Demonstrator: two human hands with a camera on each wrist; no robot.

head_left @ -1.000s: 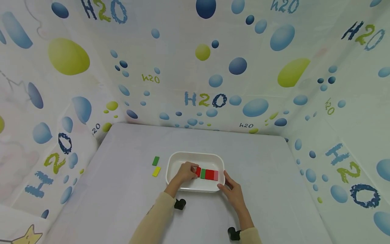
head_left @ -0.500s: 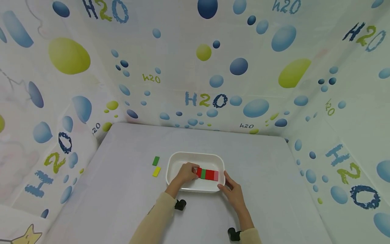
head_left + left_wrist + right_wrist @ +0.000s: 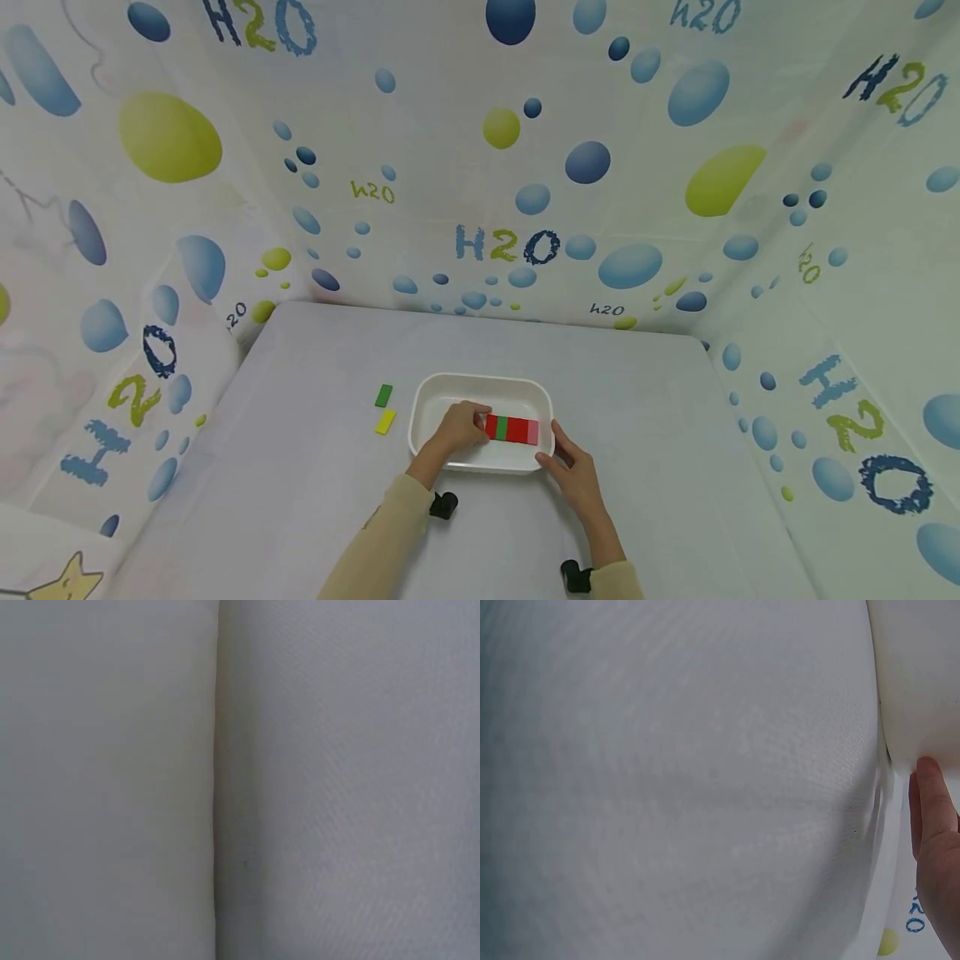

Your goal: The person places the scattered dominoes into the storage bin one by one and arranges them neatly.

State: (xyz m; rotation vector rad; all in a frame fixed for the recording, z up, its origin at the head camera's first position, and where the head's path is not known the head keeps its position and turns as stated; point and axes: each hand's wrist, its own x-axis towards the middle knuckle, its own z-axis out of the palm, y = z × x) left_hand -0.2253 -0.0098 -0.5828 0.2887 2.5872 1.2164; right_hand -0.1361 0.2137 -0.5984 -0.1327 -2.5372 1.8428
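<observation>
- While holding white tray (image 3: 510, 396) by near right corner with right hand (image 3: 574, 475), pinching leftmost red block (image 3: 491, 427) with left hand (image 3: 459, 425).
- Outside tray's left edge: green block (image 3: 384, 396), yellow block (image 3: 386, 422).

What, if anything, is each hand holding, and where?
Right hand: tray, by its right end. Left hand: touching leftmost red block at its left end; grip unclear.

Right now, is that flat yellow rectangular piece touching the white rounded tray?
Apart: the head view shows a strip of pale tabletop between the yellow piece and the tray.
</observation>
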